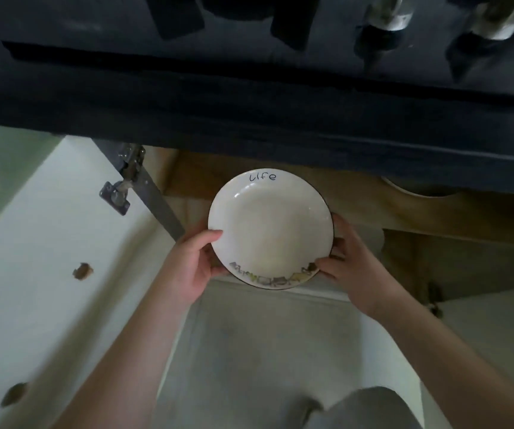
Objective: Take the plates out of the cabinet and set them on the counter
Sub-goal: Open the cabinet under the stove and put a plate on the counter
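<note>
Plate (270, 227), white with the word "life" lettered at its twelve o'clock rim and a band of small coloured pictures along its six o'clock rim, sits face up between both hands at the mouth of the lower cabinet (358, 205), just under the dark counter (249, 97) edge. The left hand (192, 263) grips the rim at about eight o'clock, thumb lying over the top of the lip and fingers curled beneath. The right hand (347, 261) holds the rim from three to five o'clock, thumb pressed on the pictured band and fingers wrapped under the edge. The plate looks level and lifted off the wooden shelf, though whether it rests on anything underneath cannot be told. The white cabinet door (32, 243) stands swung open at nine o'clock, its hinge (122, 187) showing by the frame. A second pale rim (416, 190) peeks from under the counter at two o'clock, likely another dish waiting on the shelf.

The step in hand seems to be the withdrawal: one plate is out of the cabinet and not yet on the counter. The next move calls for drawing it toward six o'clock until it clears the overhanging counter lip, then raising it and setting it flat on the worktop at twelve o'clock, keeping it level and away from the dark objects standing there.
</note>
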